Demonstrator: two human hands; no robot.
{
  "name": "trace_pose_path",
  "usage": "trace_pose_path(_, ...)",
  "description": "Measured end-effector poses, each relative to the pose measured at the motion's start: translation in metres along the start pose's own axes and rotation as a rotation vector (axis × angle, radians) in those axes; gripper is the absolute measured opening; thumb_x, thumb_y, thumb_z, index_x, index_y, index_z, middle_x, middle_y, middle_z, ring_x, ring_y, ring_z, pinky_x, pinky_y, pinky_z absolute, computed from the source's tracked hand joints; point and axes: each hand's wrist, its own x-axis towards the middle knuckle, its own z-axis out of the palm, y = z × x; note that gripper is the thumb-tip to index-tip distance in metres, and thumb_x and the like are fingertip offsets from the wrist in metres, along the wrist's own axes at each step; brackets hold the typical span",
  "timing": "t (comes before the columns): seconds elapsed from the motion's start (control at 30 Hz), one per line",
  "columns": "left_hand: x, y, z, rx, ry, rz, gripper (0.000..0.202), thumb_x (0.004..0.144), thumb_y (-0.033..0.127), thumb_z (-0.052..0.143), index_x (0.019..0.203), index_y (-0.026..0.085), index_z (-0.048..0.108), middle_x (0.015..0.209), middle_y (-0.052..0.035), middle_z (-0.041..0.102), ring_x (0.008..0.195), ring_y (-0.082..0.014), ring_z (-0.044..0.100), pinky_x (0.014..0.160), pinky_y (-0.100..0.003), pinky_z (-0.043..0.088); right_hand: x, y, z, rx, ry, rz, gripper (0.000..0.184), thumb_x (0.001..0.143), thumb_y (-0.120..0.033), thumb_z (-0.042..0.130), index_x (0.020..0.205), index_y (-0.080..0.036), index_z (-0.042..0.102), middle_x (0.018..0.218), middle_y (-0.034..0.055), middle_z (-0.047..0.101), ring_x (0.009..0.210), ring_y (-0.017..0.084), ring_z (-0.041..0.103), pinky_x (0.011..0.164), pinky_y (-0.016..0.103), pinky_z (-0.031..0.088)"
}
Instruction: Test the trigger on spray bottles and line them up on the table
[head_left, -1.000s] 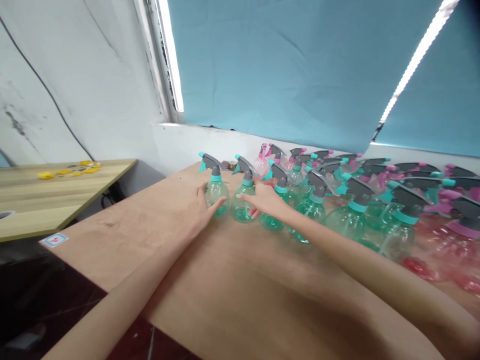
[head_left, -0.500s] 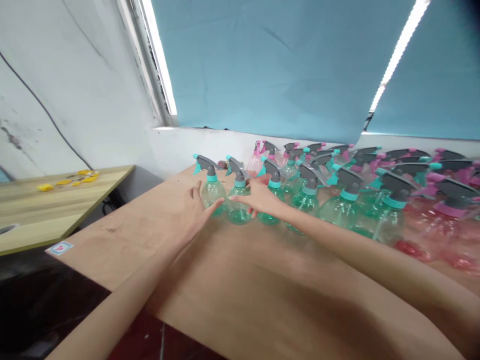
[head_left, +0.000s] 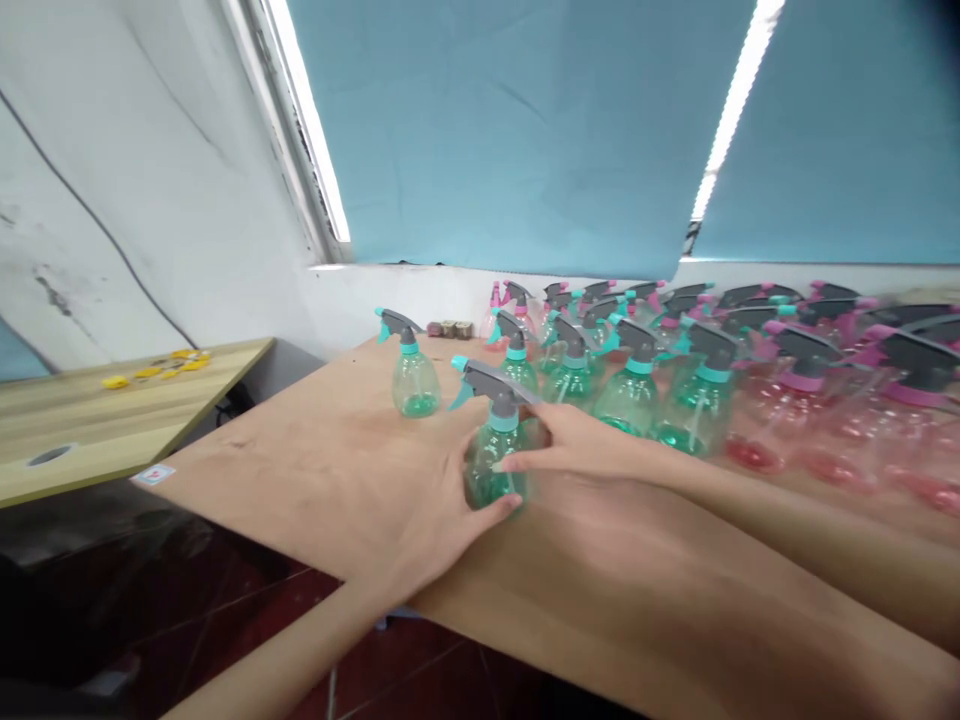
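Observation:
Both my hands close round one green spray bottle point(head_left: 493, 462) with a grey trigger head and teal nozzle, standing near the front of the brown table point(head_left: 315, 470). My left hand point(head_left: 420, 520) cups its left and lower side. My right hand point(head_left: 581, 455) wraps its right side, fingers pointing left. A second green spray bottle point(head_left: 412, 370) stands alone further back to the left. Several green spray bottles point(head_left: 622, 385) form a row behind my right hand.
Several pink spray bottles point(head_left: 817, 400) crowd the right of the table under the blue window blind point(head_left: 525, 130). Small brown blocks point(head_left: 448, 328) lie by the white wall. A lower wooden desk point(head_left: 82, 430) at left carries yellow bits point(head_left: 154, 367). Dark red floor lies below.
One green bottle has come out of the row toward me, held between both hands. My hands drew back from the row's left end, leaving the leftmost bottle alone. The camera shifted right.

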Motion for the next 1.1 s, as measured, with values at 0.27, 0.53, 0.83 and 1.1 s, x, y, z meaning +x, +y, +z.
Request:
trace_pose_path(0.27, 0.002, 0.051, 0.068, -0.315, -0.262, 0.048, 0.071, 0.078, 0.039, 0.076, 0.138, 0.027, 0.039, 0.138, -0.0088, 0.05, 0.126, -0.0312, 0.048, 0.101, -0.051, 0.041, -0.089, 0.016, -0.04, -0.132, 0.154, 0.083, 0.055, 0.067, -0.061, 0.07, 0.107, -0.024, 0.061, 0.104, 0.0064, 0.061, 0.09, 0.025, 0.061, 0.076, 0.041, 0.052)
trace_pose_path(0.53, 0.032, 0.099, 0.132, -0.385, -0.429, 0.368, 0.091, 0.073, 0.042, 0.08, 0.146, 0.029, 0.028, 0.145, -0.0119, 0.041, 0.136, -0.0399, 0.03, 0.109, -0.061, 0.022, -0.144, 0.051, -0.057, 0.198, 0.367, 0.147, 0.06, 0.074, -0.043, 0.069, 0.128, -0.03, 0.046, 0.105, 0.004, 0.064, 0.096, 0.025, 0.065, 0.076, 0.04, 0.056)
trace_pose_path(0.83, 0.062, 0.11, 0.17, -0.356, -0.509, 0.43, 0.084, 0.073, 0.042, 0.08, 0.14, 0.026, 0.033, 0.144, -0.0114, 0.042, 0.135, -0.0363, 0.033, 0.109, -0.055, 0.028, -0.165, 0.072, -0.079, 0.251, 0.502, 0.135, 0.047, 0.077, -0.035, 0.065, 0.121, -0.031, 0.047, 0.105, 0.0021, 0.064, 0.092, 0.022, 0.067, 0.071, 0.034, 0.057)
trace_pose_path(1.1, 0.064, 0.097, 0.165, -0.138, -0.546, 0.35, 0.083, 0.069, 0.051, 0.08, 0.136, 0.025, 0.036, 0.129, -0.0105, 0.053, 0.118, -0.0346, 0.05, 0.097, -0.053, 0.042, -0.153, 0.07, -0.087, 0.276, 0.497, 0.046, 0.044, 0.065, -0.012, 0.054, 0.106, -0.026, 0.055, 0.093, 0.0003, 0.063, 0.075, 0.016, 0.063, 0.059, 0.026, 0.053)
